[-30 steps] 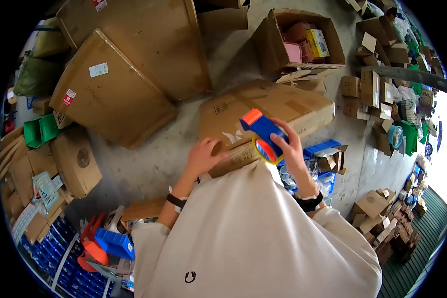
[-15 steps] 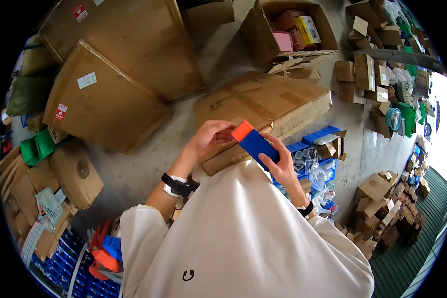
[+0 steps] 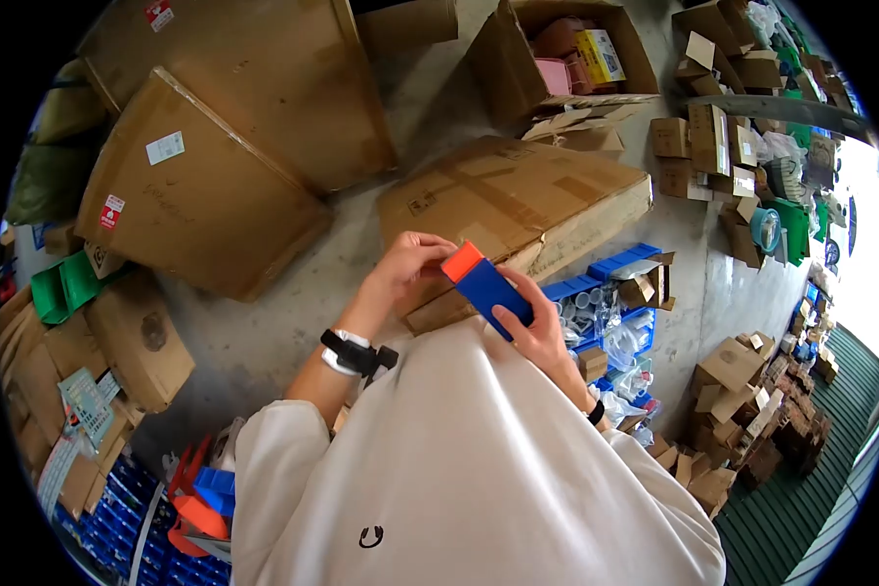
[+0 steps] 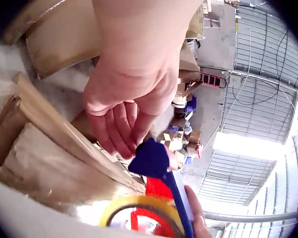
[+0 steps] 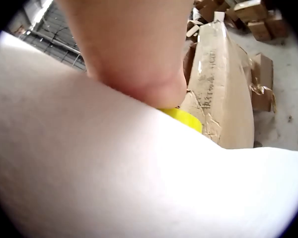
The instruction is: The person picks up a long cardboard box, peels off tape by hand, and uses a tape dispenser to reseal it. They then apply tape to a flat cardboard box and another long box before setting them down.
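My right hand (image 3: pixel 540 330) grips a blue tape dispenser (image 3: pixel 494 298) by its body, thumb on top, with the orange end toward the left. At that end is my left hand (image 3: pixel 408 266), its fingers curled and thumb and fingertips pinching at the tip. In the left wrist view the left hand (image 4: pixel 131 94) reaches the dark blue tip of the dispenser (image 4: pixel 151 158), and a yellow-rimmed roll of tape (image 4: pixel 111 208) hangs below. In the right wrist view, sleeve cloth hides most; a bit of yellow tape (image 5: pixel 185 119) shows. A large flat cardboard box (image 3: pixel 498 190) lies just beyond both hands.
Big cardboard boxes (image 3: pixel 200 195) lie at the left. An open carton (image 3: pixel 508 73) with pink items stands at the back. Blue bins (image 3: pixel 576 285) of small parts sit right of my right hand, with piled boxes (image 3: pixel 732 376) farther right.
The dispenser has turned over in my right hand, taking the tape roll out of the head view. My left hand has come up from the box to the orange end.
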A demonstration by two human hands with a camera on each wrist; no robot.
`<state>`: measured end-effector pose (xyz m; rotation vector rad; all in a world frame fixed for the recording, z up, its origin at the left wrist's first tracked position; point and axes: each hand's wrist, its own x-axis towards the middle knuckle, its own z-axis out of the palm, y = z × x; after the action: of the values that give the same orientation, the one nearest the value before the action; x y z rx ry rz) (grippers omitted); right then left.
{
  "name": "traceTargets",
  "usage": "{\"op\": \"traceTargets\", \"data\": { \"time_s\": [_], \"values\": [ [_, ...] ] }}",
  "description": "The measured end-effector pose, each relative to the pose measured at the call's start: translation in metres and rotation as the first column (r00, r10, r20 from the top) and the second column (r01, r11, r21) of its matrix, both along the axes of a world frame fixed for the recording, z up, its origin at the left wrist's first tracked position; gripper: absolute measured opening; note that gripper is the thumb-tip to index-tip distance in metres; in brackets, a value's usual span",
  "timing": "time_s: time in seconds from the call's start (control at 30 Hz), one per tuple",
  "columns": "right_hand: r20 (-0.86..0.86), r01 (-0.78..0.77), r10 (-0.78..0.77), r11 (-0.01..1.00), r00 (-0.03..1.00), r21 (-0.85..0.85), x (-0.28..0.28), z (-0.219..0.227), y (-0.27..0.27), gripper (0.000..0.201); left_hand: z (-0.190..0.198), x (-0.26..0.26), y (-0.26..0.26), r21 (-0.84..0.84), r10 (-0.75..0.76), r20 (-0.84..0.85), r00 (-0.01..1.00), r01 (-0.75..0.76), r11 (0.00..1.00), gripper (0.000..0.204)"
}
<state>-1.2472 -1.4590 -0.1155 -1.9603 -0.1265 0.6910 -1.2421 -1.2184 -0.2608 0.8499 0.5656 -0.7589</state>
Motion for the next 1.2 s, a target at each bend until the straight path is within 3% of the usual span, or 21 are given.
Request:
{"op": "traceTargets", "data": {
  "time_s": [0.1, 0.2, 0.27, 0.33, 0.47, 0.5, 0.6, 0.7, 0.8, 0.9, 1.0, 1.07, 1.13, 1.2],
  "values": [
    [-0.035, 0.03, -0.032, 0.998, 0.999, -0.052, -0.011, 0.017, -0.008, 0.055, -0.04, 0.016, 0.026, 0.162, 0.093, 0.076, 0.993, -0.104, 0.981, 0.019],
    [-0.111, 0.076, -0.09, 0.989, 0.99, -0.126, -0.027, 0.043, -0.037, 0.056, -0.117, 0.021, 0.074, 0.341, 0.25, 0.128, 0.96, -0.279, 0.898, 0.015],
    [-0.058, 0.014, -0.028, 0.974, 0.998, -0.226, -0.03, 0.065, -0.039, 0.056, -0.129, 0.026, 0.075, 0.436, 0.167, 0.117, 0.979, -0.202, 0.877, 0.017],
    [-0.037, 0.02, -0.03, 0.973, 0.999, -0.23, -0.036, 0.059, -0.043, 0.055, -0.143, 0.032, 0.056, 0.505, 0.081, 0.176, 0.981, -0.161, 0.848, 0.018],
    [-0.052, 0.043, -0.056, 0.971, 0.997, -0.235, -0.041, 0.063, -0.044, 0.055, -0.159, 0.037, 0.017, 0.788, -0.293, 0.363, 0.884, -0.124, 0.603, 0.02],
    [-0.025, 0.023, -0.03, 0.968, 0.999, -0.251, -0.042, 0.063, -0.045, 0.056, -0.161, 0.037, 0.01, 0.76, -0.266, 0.382, 0.885, -0.137, 0.636, 0.02],
    [-0.045, 0.034, -0.047, 0.965, 0.998, -0.262, -0.044, 0.06, -0.047, 0.057, -0.165, 0.022, 0.003, 0.818, -0.461, 0.33, 0.824, -0.006, 0.575, 0.019],
    [0.001, 0.034, -0.035, 0.97, 0.999, -0.239, -0.046, 0.054, -0.053, 0.057, -0.174, 0.008, 0.01, 0.842, -0.509, 0.317, 0.8, 0.01, 0.54, 0.019],
    [-0.087, 0.048, -0.071, 0.97, 0.994, -0.24, -0.045, 0.06, -0.05, 0.057, -0.167, 0.003, 0.011, 0.819, -0.48, 0.299, 0.825, 0.036, 0.572, 0.019],
    [-0.09, 0.046, -0.069, 0.97, 0.994, -0.239, -0.046, 0.061, -0.049, 0.056, -0.138, 0.013, 0.008, 0.929, -0.667, 0.071, 0.742, 0.195, 0.315, 0.028],
    [-0.067, 0.008, -0.026, 0.969, 0.997, -0.246, -0.042, 0.06, -0.05, 0.056, -0.139, 0.013, 0.008, 0.978, -0.775, -0.122, 0.62, 0.206, 0.01, 0.043],
    [-0.073, -0.001, -0.018, 0.968, 0.997, -0.251, -0.043, 0.061, -0.051, 0.056, -0.16, 0.004, 0.022, 0.933, -0.729, -0.268, 0.63, 0.36, -0.032, 0.047],
    [-0.086, -0.001, -0.021, 0.97, 0.996, -0.244, -0.044, 0.058, -0.053, 0.056, -0.165, 0.001, 0.033, 0.931, -0.708, -0.207, 0.675, 0.358, 0.069, 0.049],
    [-0.071, 0.01, -0.026, 0.976, 0.997, -0.217, -0.049, 0.049, -0.059, 0.057, -0.136, -0.001, 0.041, 0.937, -0.684, 0.059, 0.727, 0.196, 0.289, 0.049]
  ]
}}
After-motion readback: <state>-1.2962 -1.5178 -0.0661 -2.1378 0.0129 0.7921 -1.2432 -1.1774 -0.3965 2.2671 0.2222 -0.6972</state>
